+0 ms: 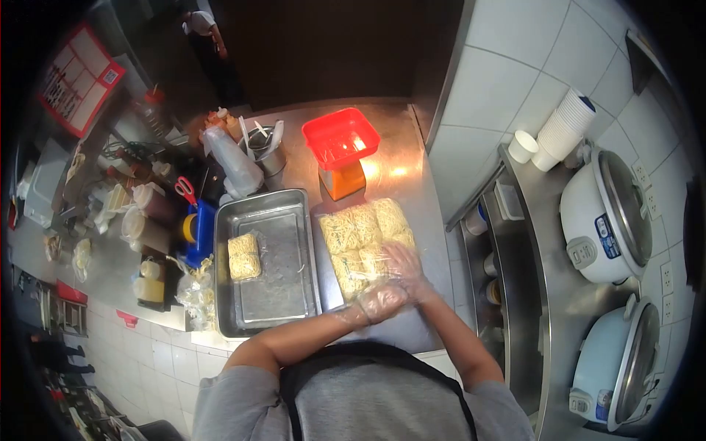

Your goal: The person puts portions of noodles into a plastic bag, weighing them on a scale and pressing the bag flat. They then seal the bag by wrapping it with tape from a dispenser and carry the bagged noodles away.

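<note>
A clear plastic bag of pale yellow noodle bundles lies flat on the steel table in front of me. My right hand, in a clear plastic glove, rests on the bag's right side with its fingers stretched out. Also gloved, my left hand is at the bag's near edge, with its fingers curled in; whatever they hold is hidden. To the left, a deep metal tray contains a small bag of noodles. Behind the large bag stands an orange kitchen scale with a red pan on top.
Left of the tray are a blue holder, red-handled scissors and several tubs and bottles. A metal pot stands behind it. Rice cookers and stacked paper cups occupy the right shelf. Another person is in the background.
</note>
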Demonstrator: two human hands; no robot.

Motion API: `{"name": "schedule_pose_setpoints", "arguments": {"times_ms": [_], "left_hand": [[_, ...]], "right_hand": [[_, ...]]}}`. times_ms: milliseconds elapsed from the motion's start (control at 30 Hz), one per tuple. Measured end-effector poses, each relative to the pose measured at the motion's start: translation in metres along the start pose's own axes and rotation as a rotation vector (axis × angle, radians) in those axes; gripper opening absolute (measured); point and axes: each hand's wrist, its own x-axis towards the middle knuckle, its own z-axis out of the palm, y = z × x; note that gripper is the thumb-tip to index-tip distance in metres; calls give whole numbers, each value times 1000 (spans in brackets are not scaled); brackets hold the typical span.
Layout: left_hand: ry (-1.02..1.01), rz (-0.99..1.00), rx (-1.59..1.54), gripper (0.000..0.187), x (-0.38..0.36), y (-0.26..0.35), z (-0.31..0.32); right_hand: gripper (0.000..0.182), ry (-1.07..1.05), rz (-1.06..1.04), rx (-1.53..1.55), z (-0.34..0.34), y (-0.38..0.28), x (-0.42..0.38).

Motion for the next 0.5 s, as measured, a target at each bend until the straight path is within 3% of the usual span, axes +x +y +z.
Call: {"name": "schedule_pose_setpoints", "arguments": {"times_ms": [33, 67, 167, 200, 267, 400, 500], "left_hand": [[50, -14, -4, 25, -4, 4, -5], [304, 15, -17, 23, -14, 3, 0], [247, -293, 235, 15, -49, 23, -57], [332, -323, 209, 12, -64, 11, -52], [427, -446, 104, 6, -85, 9, -63], [434, -369, 96, 3, -90, 31, -88], [542, -234, 22, 2, -85, 31, -75]], "right_hand": [[54, -69, 73, -124, 0, -3, -11], [56, -137, 148, -243, 2, -9, -27], [55, -289, 480, -336, 8, -37, -58], [55, -338, 608, -324, 4, -48, -64], [54, -426, 610, -371, -19, -77, -65], [59, -520, 506, -410, -35, -107, -85], [62, -282, 273, -24, -27, -119, -69]]}}
